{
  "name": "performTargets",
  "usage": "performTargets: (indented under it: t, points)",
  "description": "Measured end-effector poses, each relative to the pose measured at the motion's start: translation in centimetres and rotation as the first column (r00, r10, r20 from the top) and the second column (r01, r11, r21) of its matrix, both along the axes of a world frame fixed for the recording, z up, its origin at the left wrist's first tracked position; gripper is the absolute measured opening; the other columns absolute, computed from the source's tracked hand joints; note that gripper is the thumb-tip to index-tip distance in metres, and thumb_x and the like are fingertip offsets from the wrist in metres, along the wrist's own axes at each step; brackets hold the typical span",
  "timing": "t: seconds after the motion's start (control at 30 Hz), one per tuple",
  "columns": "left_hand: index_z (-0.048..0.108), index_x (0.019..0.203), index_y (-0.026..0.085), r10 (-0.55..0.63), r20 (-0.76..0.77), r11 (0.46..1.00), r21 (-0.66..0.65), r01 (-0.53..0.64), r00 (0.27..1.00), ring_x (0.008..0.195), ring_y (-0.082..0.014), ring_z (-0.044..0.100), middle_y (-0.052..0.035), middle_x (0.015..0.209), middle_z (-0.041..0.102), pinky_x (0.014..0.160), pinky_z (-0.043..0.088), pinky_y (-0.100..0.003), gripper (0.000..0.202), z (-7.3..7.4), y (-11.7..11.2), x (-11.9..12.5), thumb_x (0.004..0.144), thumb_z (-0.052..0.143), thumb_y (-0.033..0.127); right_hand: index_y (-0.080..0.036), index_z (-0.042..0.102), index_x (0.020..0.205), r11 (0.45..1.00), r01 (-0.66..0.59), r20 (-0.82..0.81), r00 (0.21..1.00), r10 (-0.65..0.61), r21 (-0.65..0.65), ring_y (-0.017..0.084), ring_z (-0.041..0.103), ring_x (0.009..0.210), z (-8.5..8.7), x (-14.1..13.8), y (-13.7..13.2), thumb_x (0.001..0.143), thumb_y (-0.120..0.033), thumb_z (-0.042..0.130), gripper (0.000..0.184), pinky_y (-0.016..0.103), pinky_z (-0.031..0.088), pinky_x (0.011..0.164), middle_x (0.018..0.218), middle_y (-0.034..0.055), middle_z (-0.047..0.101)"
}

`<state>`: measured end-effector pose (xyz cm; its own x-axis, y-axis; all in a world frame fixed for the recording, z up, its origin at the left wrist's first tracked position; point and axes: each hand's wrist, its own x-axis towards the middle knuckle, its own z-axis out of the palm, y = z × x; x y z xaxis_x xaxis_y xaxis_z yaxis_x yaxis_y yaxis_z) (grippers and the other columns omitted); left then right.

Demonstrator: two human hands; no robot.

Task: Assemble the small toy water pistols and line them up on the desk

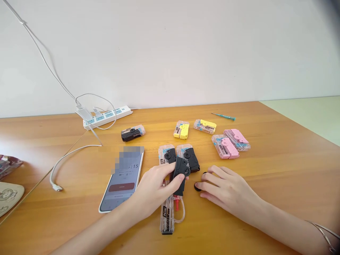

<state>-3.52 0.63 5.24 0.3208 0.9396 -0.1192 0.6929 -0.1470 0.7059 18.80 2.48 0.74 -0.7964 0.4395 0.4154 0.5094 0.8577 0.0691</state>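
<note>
A white wall [170, 56] stands behind the wooden table [268, 233]. The white power strip [107, 116] lies at the rear left; the smartphone [122, 189] lies beside the left hand [155, 182]. The left hand is closed around the black handle of an unfolded mini water gun [179, 187], front centre, clear barrel extending toward the person. The right hand [225, 186] is positioned to its right, fingers bent and slightly spread. Two folded black water guns [191, 161] lie just beyond the left hand; farther back are one black unit [132, 133], two yellow units [183, 130] and two pink units [225, 147]. The screwdriver [224, 116] lies behind these. Two black round parts [197, 187] sit at the right fingertips; whether they are gripped cannot be determined
</note>
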Motion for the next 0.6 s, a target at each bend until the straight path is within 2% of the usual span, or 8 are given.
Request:
performTargets:
  t: [0.1,0.23,0.33,0.4,0.5,0.6]
  points:
    - [0.063,0.080,0.020,-0.001,-0.025,1.000,0.019,0.001,1.000,0.065,-0.0164,0.057,0.0005,0.073,0.065,0.056,0.038,-0.023,0.028,0.1,0.0,0.1,0.089,0.039,0.030,-0.021,0.065,0.086,0.999,0.007,-0.051,0.999,-0.010,-0.050,0.017,0.050,0.070,0.2,-0.2,0.0,0.092,-0.020,0.048,0.018,0.029,0.037,0.063,0.073,0.0013,0.063]
    - [0.064,0.081,0.021,0.002,-0.014,1.000,0.007,-0.002,1.000,0.067,-0.0166,0.057,0.0001,0.076,0.066,0.057,0.039,-0.024,0.027,0.0,-0.2,0.1,0.089,0.040,0.030,-0.021,0.064,0.089,0.993,0.064,-0.058,0.996,-0.070,-0.099,0.019,0.051,0.080,0.1,-0.3,0.1,0.088,-0.018,0.055,0.010,0.031,0.039,0.070,0.081,0.0015,0.065]
    - [0.064,0.082,0.022,-0.014,0.004,1.000,0.010,0.014,1.000,0.068,-0.0164,0.058,0.0010,0.077,0.067,0.058,0.038,-0.024,0.027,-0.2,-0.3,0.1,0.090,0.040,0.031,-0.022,0.063,0.085,0.968,0.076,-0.062,0.994,-0.093,-0.240,0.019,0.052,0.083,0.3,-0.4,0.2,0.084,-0.017,0.061,0.005,0.032,0.040,0.073,0.084,0.0002,0.065]
    - [0.064,0.083,0.022,-0.026,0.006,1.000,0.015,0.026,1.000,0.068,-0.0161,0.057,0.0016,0.075,0.066,0.058,0.038,-0.024,0.027,-0.2,-0.3,0.1,0.091,0.040,0.032,-0.022,0.061,0.081,0.921,0.076,-0.087,0.989,-0.118,-0.381,0.018,0.052,0.082,0.9,-0.4,0.1,0.082,-0.016,0.063,0.007,0.032,0.041,0.074,0.082,-0.0009,0.065]
    - [0.062,0.079,0.022,-0.035,-0.028,0.998,0.060,0.037,0.999,0.067,-0.0160,0.055,0.0021,0.071,0.062,0.058,0.036,-0.023,0.026,-0.3,-0.4,0.2,0.090,0.040,0.031,-0.022,0.056,0.079,0.803,0.028,-0.185,0.968,-0.171,-0.596,0.016,0.052,0.082,2.3,-0.8,0.0,0.084,-0.015,0.059,0.009,0.030,0.043,0.073,0.081,-0.0011,0.062]
    - [0.058,0.075,0.021,-0.069,-0.064,0.988,0.134,0.077,0.996,0.065,-0.0152,0.051,0.0030,0.066,0.057,0.057,0.034,-0.023,0.022,-0.3,-0.7,0.3,0.089,0.043,0.028,-0.023,0.054,0.082,0.691,-0.073,-0.309,0.924,-0.224,-0.720,0.014,0.052,0.078,3.5,-1.4,0.0,0.087,-0.018,0.054,0.008,0.026,0.044,0.071,0.081,-0.0018,0.059]
